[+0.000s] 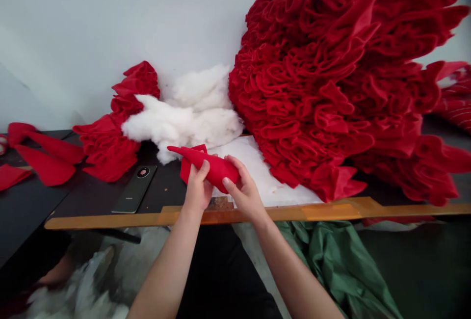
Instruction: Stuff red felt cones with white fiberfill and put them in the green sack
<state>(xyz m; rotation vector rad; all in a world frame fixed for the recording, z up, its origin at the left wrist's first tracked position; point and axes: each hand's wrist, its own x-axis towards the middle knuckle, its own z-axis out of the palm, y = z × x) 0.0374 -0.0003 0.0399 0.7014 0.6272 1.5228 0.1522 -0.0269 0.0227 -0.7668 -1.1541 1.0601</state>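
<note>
Two bare forearms (165, 279) lead to the left hand (197, 187) and right hand (245, 194), both curled, gripping a tapered red fabric cone (217, 169) between them. Fluffy white stuffing (184, 125) lies just beyond; a huge ruffled red fabric heap (312, 88) rises past the right hand.

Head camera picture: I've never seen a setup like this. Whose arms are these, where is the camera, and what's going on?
The camera is worn on a person's head and looks down, so these arms are that person's own. Their left hand and right hand hold a red cloth cone. On the dark table lie a phone, white stuffing, a paper sheet, and a huge ruffled red cloth pile.
</note>
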